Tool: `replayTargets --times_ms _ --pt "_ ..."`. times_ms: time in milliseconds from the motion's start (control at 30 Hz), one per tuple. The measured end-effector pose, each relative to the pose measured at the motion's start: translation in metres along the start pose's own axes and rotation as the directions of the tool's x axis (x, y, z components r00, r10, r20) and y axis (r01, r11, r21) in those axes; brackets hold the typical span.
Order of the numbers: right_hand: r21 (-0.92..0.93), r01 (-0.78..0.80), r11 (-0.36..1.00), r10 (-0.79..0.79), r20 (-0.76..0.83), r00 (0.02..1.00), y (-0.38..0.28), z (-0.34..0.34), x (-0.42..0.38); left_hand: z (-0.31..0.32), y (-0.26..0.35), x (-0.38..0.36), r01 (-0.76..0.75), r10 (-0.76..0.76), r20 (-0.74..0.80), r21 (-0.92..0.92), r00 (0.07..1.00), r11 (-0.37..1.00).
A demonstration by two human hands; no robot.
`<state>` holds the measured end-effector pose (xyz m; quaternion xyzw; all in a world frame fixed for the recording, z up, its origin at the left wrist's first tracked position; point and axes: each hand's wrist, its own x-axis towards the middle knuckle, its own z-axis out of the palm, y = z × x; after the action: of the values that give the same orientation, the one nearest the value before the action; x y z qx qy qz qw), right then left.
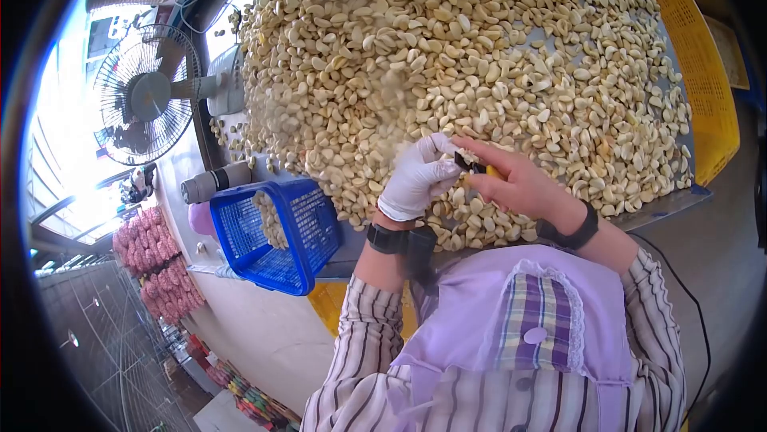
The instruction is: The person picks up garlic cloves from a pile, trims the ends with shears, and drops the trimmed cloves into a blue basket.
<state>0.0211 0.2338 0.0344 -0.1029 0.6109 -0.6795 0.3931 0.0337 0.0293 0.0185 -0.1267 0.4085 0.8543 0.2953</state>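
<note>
Working at the near edge of a broad heap of peeled garlic cloves (479, 56), both hands meet just in front of the person's chest. Left hand (415, 180), in a white glove, is curled with its fingertips pinched on what appears to be a single clove (462, 179), though the piece is largely hidden between the hands. Right hand (519, 184), bare, is closed round a small knife (473, 167) with a dark blade and a yellow handle, the blade lying against the gloved fingertips. Beyond both hands the heap covers the table; to the left of the left hand a blue basket (276, 236) holds a few cloves, and a yellow crate (703, 72) stands far right. Good practice, judging from this grip: keep the blade stroke short, angled away from the gloved thumb, with the clove held near its tip.
</note>
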Motion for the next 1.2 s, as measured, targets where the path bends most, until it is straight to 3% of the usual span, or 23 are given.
replayTargets --times_ms 100,167,200,267,333,367,400,433,467,533,600,633,667,700,733,800,867,933,1000,1067,1133,1200 --pt "0.136 -0.121 0.983 0.121 0.004 0.993 -0.001 -0.002 -0.001 -0.003 -0.002 -0.003 -0.008 0.009 0.059 -0.019 0.998 1.000" --pt "0.216 -0.119 0.969 0.128 -0.025 0.992 0.004 -0.004 -0.001 -0.009 -0.006 -0.002 -0.072 0.193 0.301 -0.371 0.934 0.926" --pt "0.294 -0.114 0.949 0.135 -0.055 0.989 0.005 -0.006 0.000 -0.007 -0.001 0.000 -0.072 0.193 0.303 -0.369 0.933 0.927" --pt "0.306 -0.101 0.947 0.134 -0.089 0.987 0.002 -0.011 0.000 -0.006 0.013 0.007 -0.282 0.341 0.006 -0.547 0.940 0.788" --pt "0.319 -0.092 0.943 0.136 -0.119 0.984 0.002 -0.013 0.000 -0.036 0.030 0.028 -0.438 0.299 -0.399 -0.324 0.867 0.839" --pt "0.338 -0.072 0.938 0.120 -0.124 0.985 0.004 -0.012 0.000 -0.037 0.039 0.038 -0.442 0.300 -0.403 -0.324 0.865 0.837" --pt "0.357 -0.050 0.933 0.102 -0.130 0.986 0.005 -0.010 0.000 -0.036 0.050 0.047 -0.293 0.407 -0.520 0.290 0.751 0.911" --pt "0.354 -0.047 0.934 0.098 -0.127 0.987 0.005 -0.009 0.001 -0.036 0.058 0.055 0.045 0.566 -0.520 0.760 0.640 0.648" --pt "0.306 -0.060 0.950 0.101 -0.121 0.988 0.006 -0.008 0.001 -0.046 0.058 0.060 0.042 0.570 -0.517 0.763 0.639 0.645" --pt "0.256 -0.061 0.965 0.096 -0.126 0.987 0.005 -0.007 0.000 -0.063 0.054 0.071 0.140 0.777 -0.180 0.983 0.603 0.119" --pt "0.290 -0.043 0.956 0.086 -0.137 0.987 0.005 -0.007 -0.003 -0.053 0.052 0.066 0.104 0.777 -0.154 0.988 0.610 0.115" --pt "0.298 -0.054 0.953 0.101 -0.146 0.984 0.005 -0.009 -0.003 -0.043 0.052 0.059 0.030 0.585 -0.391 0.848 0.711 0.529" --pt "0.303 -0.056 0.951 0.106 -0.149 0.983 0.005 -0.010 -0.002 -0.039 0.053 0.054 0.024 0.302 -0.512 0.535 0.804 0.844" --pt "0.300 -0.060 0.952 0.113 -0.162 0.980 0.005 -0.011 -0.002 -0.041 0.050 0.050 -0.082 0.255 -0.402 0.401 0.879 0.913" --pt "0.294 -0.064 0.954 0.120 -0.174 0.977 0.005 -0.011 -0.001 -0.042 0.046 0.047 -0.078 0.251 -0.403 0.400 0.880 0.913" --pt "0.240 -0.057 0.969 0.103 -0.182 0.978 0.000 -0.008 -0.003 -0.031 0.035 0.036 -0.235 0.235 -0.205 0.025 0.950 0.972" --pt "0.179 -0.046 0.983 0.080 -0.190 0.979 0.001 -0.005 -0.002 -0.007 0.027 0.027 -0.280 0.278 -0.200 0.021 0.940 0.960" --pt "-0.092 0.105 0.990 -0.121 -0.190 0.974 0.008 -0.001 0.002 0.003 0.019 0.020 -0.252 0.253 -0.142 0.029 0.957 0.967" --pt "-0.058 0.065 0.996 -0.074 -0.178 0.981 0.005 0.003 0.000 0.009 0.012 0.013 -0.227 0.231 -0.112 0.044 0.967 0.973" --pt "-0.023 0.026 0.999 -0.029 -0.163 0.986 0.003 0.007 0.000 0.025 0.006 0.007 -0.197 0.222 -0.190 0.144 0.956 0.970" --pt "0.064 0.154 0.986 -0.138 -0.201 0.970 0.004 0.010 0.001 0.035 -0.001 0.007 -0.208 0.235 -0.158 0.170 0.959 0.963" --pt "0.011 0.174 0.985 -0.169 -0.194 0.966 0.006 0.008 -0.001 0.042 -0.009 0.009 -0.349 0.377 -0.151 0.180 0.914 0.920"
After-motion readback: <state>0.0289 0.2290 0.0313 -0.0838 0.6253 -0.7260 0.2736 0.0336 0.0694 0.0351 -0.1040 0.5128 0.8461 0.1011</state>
